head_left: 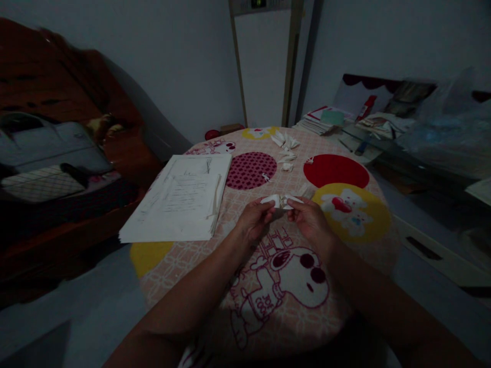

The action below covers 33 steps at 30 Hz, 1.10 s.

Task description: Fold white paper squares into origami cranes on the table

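Between my two hands is a small piece of folded white paper [283,201], held above the patterned tablecloth [268,327]. My left hand [253,219] pinches its left end between thumb and fingers. The right end is pinched the same way by my right hand [310,216]. The paper looks narrow or creased at its middle, but the dim light hides the exact folds. Beyond my hands lie several folded or crumpled white paper pieces [286,142] in a loose row. A stack of written paper sheets [174,197] rests to the left of my hands.
A reddish wooden bench [126,153] with a grey bag [57,145] stands at the left. On the right is a glass-topped table [383,148] with piled papers [318,122], a red bottle [367,107] and a clear plastic bag [448,122]. A tall white cabinet [264,61] stands behind.
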Motion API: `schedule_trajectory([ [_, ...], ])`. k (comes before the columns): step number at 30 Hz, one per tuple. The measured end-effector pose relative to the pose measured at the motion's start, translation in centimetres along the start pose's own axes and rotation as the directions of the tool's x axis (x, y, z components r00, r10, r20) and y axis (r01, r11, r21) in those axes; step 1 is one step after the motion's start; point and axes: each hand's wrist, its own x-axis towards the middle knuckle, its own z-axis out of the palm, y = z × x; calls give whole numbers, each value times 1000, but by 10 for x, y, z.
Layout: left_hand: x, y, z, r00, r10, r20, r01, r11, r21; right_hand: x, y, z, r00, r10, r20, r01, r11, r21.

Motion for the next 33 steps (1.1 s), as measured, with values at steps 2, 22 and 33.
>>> schedule_trajectory([
  [2,-1,-2,2,1000,21,-14,-21,1000,0,0,1,1,1000,-29,-7,29,1000,3],
  [22,-6,-3,15,993,72,-98,-85,987,-138,0,-1,9,999,-38,6,37,998,54],
  [33,-7,-4,13,993,120,-5,-120,988,-97,-1,-2,9,999,-5,33,3,998,70],
])
